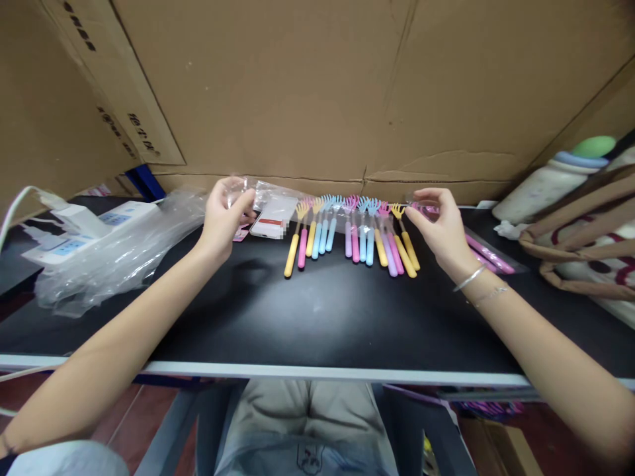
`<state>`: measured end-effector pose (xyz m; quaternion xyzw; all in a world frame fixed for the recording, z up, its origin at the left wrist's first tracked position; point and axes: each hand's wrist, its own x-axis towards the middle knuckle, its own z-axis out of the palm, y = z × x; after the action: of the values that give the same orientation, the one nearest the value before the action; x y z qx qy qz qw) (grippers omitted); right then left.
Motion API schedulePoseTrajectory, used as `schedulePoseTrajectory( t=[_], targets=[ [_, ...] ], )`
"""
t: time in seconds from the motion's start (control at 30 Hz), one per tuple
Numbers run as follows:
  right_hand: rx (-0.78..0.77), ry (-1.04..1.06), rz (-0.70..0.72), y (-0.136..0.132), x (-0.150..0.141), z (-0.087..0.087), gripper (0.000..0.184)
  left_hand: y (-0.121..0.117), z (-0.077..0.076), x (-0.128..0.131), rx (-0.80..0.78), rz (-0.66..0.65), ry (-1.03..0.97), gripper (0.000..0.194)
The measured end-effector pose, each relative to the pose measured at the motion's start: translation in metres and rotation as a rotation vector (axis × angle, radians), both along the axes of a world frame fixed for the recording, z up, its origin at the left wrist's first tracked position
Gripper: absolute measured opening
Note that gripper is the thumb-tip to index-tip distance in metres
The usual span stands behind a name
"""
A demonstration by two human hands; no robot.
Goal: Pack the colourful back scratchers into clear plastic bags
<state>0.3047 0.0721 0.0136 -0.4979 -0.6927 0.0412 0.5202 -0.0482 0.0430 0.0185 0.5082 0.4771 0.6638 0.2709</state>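
Note:
My left hand (228,215) is closed on a clear plastic bag (278,192), pinching it between thumb and fingers. The thin film stretches toward the right over the row. On the other side, my right hand (436,225) has its thumb and forefinger curled close together, with a bit of clear film at the fingertips. Between my hands lie several small back scratchers with clawed heads, their handles toward me: yellow (292,256), pink (302,249), blue (316,240) and purple (389,254). A phone (272,217) lies beside my left hand, partly under the film.
Crumpled clear plastic (124,258) and a white power strip (94,231) are at the left. Right of my hand lie pink handles in a clear bag (489,254), then a bottle (546,182) and a bag with brown straps (585,238). A cardboard wall (317,86) closes off the back.

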Motion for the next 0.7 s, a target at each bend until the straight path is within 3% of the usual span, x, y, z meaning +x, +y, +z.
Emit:
schedulePoseTrajectory(
  t=[0.17, 0.27, 0.37, 0.47, 0.57, 0.7],
  targets=[
    [-0.133, 0.232, 0.129, 0.007, -0.003, -0.013, 0.024, -0.005, 0.004, 0.003, 0.305, 0.127, -0.070, 0.026],
    [-0.168, 0.221, 0.185, 0.006, -0.008, -0.019, 0.025, -0.013, 0.007, 0.009, 0.499, 0.125, 0.057, 0.022],
    [-0.196, 0.161, 0.252, 0.002, -0.012, -0.022, 0.024, -0.021, 0.005, 0.016, 0.723, 0.142, 0.420, 0.013],
    [-0.191, 0.103, 0.300, -0.002, -0.016, -0.021, 0.021, -0.028, -0.002, 0.025, 0.874, 0.022, 0.919, 0.006],
    [-0.197, 0.025, 0.324, -0.005, -0.018, -0.019, 0.018, -0.034, -0.010, 0.035, 0.833, -0.126, 1.245, 0.014],
    [-0.197, -0.082, 0.333, -0.008, -0.020, -0.016, 0.017, -0.039, -0.020, 0.047, 0.776, -0.239, 1.455, 0.022]
  ],
)
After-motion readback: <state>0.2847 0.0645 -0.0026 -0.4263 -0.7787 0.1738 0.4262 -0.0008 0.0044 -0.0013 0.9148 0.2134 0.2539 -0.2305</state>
